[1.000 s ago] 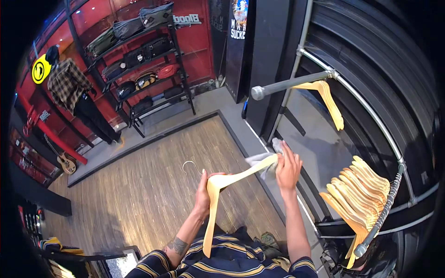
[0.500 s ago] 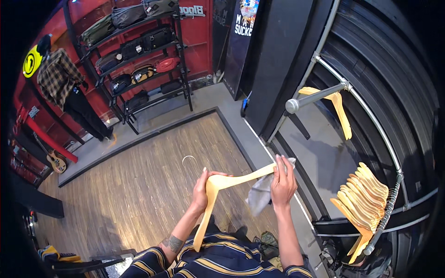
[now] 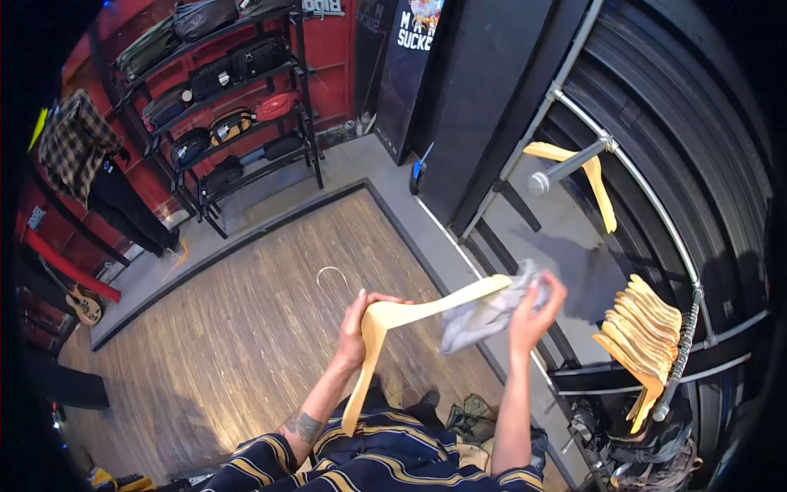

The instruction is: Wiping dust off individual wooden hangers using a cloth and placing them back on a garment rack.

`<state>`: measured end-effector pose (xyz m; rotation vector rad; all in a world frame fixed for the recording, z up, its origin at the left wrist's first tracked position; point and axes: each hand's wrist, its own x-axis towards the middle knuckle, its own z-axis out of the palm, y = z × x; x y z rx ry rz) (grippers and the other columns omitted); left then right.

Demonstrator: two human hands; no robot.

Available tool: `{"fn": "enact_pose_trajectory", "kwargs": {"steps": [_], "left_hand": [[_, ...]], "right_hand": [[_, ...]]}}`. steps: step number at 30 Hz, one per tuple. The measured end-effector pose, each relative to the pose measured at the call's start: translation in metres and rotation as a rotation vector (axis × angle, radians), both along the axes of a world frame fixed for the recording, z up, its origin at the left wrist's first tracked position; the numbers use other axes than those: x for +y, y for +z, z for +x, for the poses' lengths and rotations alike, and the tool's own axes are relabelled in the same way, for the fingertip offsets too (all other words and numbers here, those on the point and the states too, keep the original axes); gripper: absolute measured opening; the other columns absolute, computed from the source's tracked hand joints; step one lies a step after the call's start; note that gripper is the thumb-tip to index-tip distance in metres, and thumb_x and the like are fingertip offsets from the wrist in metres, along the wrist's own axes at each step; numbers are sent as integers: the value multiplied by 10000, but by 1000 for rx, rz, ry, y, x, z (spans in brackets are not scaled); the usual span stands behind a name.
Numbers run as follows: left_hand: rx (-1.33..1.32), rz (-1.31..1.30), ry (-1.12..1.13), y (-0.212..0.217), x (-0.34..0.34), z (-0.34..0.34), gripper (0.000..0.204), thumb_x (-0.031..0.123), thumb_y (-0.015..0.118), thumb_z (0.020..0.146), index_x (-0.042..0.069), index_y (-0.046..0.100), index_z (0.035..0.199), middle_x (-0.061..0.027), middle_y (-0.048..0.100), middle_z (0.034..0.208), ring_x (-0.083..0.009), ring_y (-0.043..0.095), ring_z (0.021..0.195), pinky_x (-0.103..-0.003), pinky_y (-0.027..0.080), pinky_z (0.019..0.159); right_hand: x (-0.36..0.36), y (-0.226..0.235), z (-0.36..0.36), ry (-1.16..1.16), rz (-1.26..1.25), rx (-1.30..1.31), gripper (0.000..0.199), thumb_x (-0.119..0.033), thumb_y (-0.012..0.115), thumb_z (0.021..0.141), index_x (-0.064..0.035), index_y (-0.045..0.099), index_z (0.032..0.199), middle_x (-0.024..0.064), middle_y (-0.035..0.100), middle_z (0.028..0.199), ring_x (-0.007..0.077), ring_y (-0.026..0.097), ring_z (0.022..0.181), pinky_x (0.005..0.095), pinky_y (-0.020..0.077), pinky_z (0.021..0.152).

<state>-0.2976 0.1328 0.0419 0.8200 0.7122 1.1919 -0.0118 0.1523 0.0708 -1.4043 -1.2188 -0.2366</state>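
A pale wooden clothes hanger (image 3: 410, 313) is held out in front of my body, its metal hook pointing away from me. My left hand (image 3: 354, 332) is wrapped round its middle, near the base of the hook. A grey cloth (image 3: 484, 316) hangs from my right hand (image 3: 534, 316), just beyond the tip of the hanger's right arm. The cloth lies close against that tip; whether they touch I cannot tell. The hanger's other arm slants down toward my striped shirt.
Several wooden hangers (image 3: 643, 332) crowd a metal rail at the right. More hang on an upper rail (image 3: 574, 168). A shelf rack (image 3: 238, 98) with bags stands at far left, beside a dressed mannequin (image 3: 82, 148). Backpacks (image 3: 648, 455) sit low at the right.
My right hand has slid outward to the right with the cloth, off the hanger's right arm, uncovering its tip. My left hand keeps its hold. The whole view has shifted slightly.
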Motion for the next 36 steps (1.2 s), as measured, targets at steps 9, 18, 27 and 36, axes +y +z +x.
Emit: {"fn": "enact_pose_trajectory", "kwargs": {"steps": [9,18,27,36], "left_hand": [[-56,-76,0,-3,-4,16,623,512,317,1052,-14,648,1103,-202,703,1112,-248,655,1088,-354,452,1034],[-260,-334,176,-25,-24,87,555,496,467,1026,36,588,1311,-44,635,1215,-144,579,1141,-279,416,1049],[-112,-132,-6,22,-29,98,709,579,288,1035,-39,629,1105,-239,685,1151,-295,629,1148,-363,401,1090],[27,-89,32,28,-37,129,692,580,296,1030,-20,638,1081,-245,686,1140,-291,643,1112,-362,428,1053]], "right_hand": [[-60,64,-50,448,-92,-271,412,-183,701,857,-85,571,1236,171,533,1332,353,518,1166,523,349,1041],[-67,6,-76,690,-383,-455,455,-230,666,874,-182,622,1324,99,542,1446,298,461,1388,606,219,1174],[-33,-8,64,110,-308,-271,344,-155,536,966,-42,615,1281,118,608,1362,340,435,1403,579,203,1197],[-59,-32,67,15,-401,-358,386,-174,491,995,-128,597,1363,55,527,1481,371,389,1432,626,79,1198]]}}
